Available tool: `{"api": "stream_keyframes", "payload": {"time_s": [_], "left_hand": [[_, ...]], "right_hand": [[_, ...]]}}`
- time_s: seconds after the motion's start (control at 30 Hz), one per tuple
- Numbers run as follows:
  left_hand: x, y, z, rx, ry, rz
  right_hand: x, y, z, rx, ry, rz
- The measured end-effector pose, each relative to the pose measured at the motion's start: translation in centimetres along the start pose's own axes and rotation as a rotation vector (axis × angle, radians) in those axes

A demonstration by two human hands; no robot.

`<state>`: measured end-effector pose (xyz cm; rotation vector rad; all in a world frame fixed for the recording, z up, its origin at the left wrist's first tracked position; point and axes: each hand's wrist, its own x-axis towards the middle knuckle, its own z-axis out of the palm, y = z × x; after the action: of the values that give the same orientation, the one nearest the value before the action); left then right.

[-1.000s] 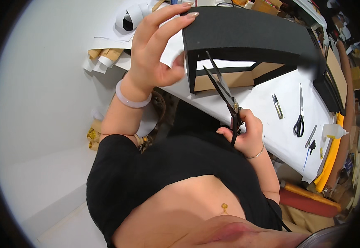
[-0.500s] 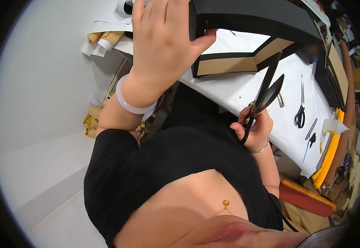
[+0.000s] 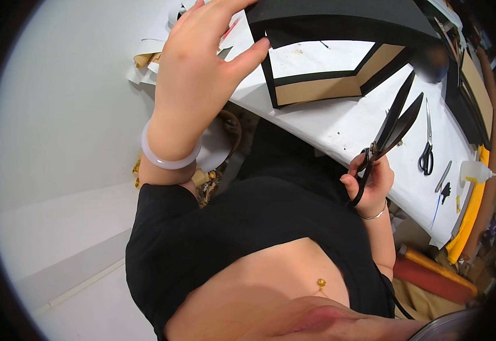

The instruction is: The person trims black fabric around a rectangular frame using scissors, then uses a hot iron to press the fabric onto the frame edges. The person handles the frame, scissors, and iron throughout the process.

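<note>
At the table's far side stands a black box frame [image 3: 339,20] with an open middle and tan inner walls. My left hand [image 3: 194,68] is at its left corner, fingers spread, with the thumb and index finger by the edge; whether they touch it I cannot tell. A pale bangle is on that wrist. My right hand [image 3: 376,182] holds a pair of black scissors [image 3: 393,128] by the handles, near the table's front edge. The blades point up and away, parted, in front of the box frame's right side.
On the white-covered table [image 3: 310,125] to the right lie another pair of scissors [image 3: 427,148], a slim grey tool [image 3: 443,176] and a squeeze bottle [image 3: 475,171]. A black and tan panel [image 3: 475,108] stands at the far right. Paper rolls [image 3: 145,59] lie at the left by the wall.
My left hand has loosened from the box frame's corner and shifted left, its fingers opening. The scissors in my right hand appear farther right, along with the whole view.
</note>
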<state>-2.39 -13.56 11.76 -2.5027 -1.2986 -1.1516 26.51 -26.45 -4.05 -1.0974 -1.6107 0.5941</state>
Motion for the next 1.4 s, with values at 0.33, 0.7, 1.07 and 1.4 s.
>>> {"api": "stream_keyframes", "payload": {"time_s": [0.33,0.7,1.07,1.4], "left_hand": [[-2.4,-1.9,2.6,0.025,0.436,0.333],[-2.9,-2.0,3.4,0.017,0.468,0.337],[-3.0,-1.3,3.1,0.124,0.512,0.454],[-3.4,-0.4,2.9,0.131,0.446,0.414]], "right_hand": [[1.7,-1.2,-1.4,0.497,-0.352,0.272],[3.9,-0.9,-2.2,0.753,-0.6,0.469],[6.4,1.2,-1.9,0.984,-0.853,0.639],[9.4,0.6,-1.9,0.989,-0.904,0.633]]}}
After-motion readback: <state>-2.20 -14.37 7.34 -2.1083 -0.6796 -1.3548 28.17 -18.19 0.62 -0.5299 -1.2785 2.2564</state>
